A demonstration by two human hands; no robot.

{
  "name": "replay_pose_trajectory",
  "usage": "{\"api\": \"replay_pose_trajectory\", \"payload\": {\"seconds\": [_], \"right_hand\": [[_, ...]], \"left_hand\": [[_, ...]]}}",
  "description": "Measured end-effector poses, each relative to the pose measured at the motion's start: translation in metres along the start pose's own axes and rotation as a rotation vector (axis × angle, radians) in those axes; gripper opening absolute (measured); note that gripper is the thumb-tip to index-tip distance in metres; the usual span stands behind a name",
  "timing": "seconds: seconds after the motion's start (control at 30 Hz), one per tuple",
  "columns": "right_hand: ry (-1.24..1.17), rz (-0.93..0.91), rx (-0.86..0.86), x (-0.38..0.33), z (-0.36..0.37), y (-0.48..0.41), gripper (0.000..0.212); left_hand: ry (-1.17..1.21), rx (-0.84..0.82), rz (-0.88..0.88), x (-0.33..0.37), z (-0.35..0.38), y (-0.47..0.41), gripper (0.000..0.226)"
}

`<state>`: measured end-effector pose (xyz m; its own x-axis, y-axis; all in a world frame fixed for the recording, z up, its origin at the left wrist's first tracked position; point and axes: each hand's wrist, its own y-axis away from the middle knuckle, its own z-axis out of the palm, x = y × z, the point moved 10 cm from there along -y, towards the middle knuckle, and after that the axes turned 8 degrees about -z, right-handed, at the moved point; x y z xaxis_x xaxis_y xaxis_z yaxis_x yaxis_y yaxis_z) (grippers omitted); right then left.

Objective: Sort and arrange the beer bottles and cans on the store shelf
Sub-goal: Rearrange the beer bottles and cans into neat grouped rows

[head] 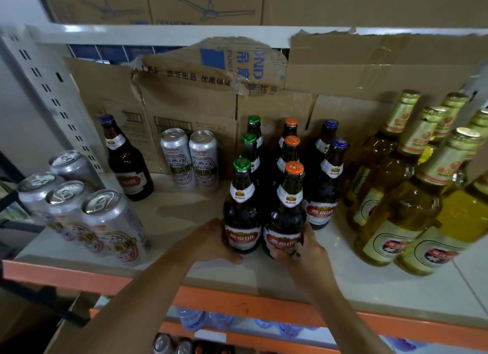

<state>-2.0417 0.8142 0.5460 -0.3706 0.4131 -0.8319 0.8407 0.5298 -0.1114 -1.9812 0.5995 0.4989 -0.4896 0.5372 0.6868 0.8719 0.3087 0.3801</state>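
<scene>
The left hand (215, 241) curls round the front green-capped bottle (241, 208); the right hand (303, 248) wraps the front orange-capped bottle (287, 216) just beside it. Two more of each colour stand behind. Rightward: two blue-capped bottles (327, 184), then at least five golden bottles (401, 216). Leftward: bare shelf (184, 213), six cans (87, 211), one lone blue-capped bottle (126, 163). The orange edge (237, 298) runs just below both hands.

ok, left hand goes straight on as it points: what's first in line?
The left hand grips the front green-capped bottle, so that comes first. Pushed on, it would probably meet the next green-capped bottle behind it; the gap between them is unclear.
</scene>
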Motion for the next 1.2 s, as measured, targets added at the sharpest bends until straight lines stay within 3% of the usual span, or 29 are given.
{"api": "replay_pose_trajectory", "payload": {"seconds": [0.13,0.33,0.4,0.47,0.53,0.6,0.67,0.87,1.1,1.2], "right_hand": [[0.028,0.043,0.028,-0.001,0.001,0.003,0.086],[0.089,0.171,0.137,-0.003,-0.006,0.016,0.081],[0.054,0.214,0.291,-0.005,-0.011,0.032,0.063],[0.024,0.170,0.396,-0.019,-0.007,0.047,0.039],[0.005,0.110,0.384,-0.035,0.010,0.053,0.023],[-0.002,0.047,0.335,-0.051,0.032,0.052,0.018],[0.024,-0.001,0.300,-0.067,0.051,0.049,0.016],[0.093,-0.091,0.240,-0.108,0.099,0.029,0.016],[0.134,-0.233,0.223,-0.155,0.119,0.010,0.008],[0.143,-0.266,0.215,-0.164,0.121,0.000,0.007]], "left_hand": [[-0.086,0.019,0.005,0.002,-0.002,0.011,0.044],[-0.224,0.029,0.026,0.002,-0.007,0.036,0.037],[-0.318,-0.011,0.028,0.003,-0.008,0.044,0.031],[-0.409,-0.052,0.047,0.006,-0.011,0.053,0.045],[-0.450,-0.067,0.080,0.014,-0.018,0.064,0.049],[-0.457,-0.058,0.165,0.029,-0.027,0.082,0.034],[-0.453,-0.010,0.239,0.036,-0.041,0.100,0.025],[-0.490,0.200,0.354,0.045,-0.109,0.153,0.028],[-0.159,0.500,0.467,0.043,-0.206,0.190,0.023],[-0.218,0.648,0.462,0.036,-0.233,0.186,0.018]]}}
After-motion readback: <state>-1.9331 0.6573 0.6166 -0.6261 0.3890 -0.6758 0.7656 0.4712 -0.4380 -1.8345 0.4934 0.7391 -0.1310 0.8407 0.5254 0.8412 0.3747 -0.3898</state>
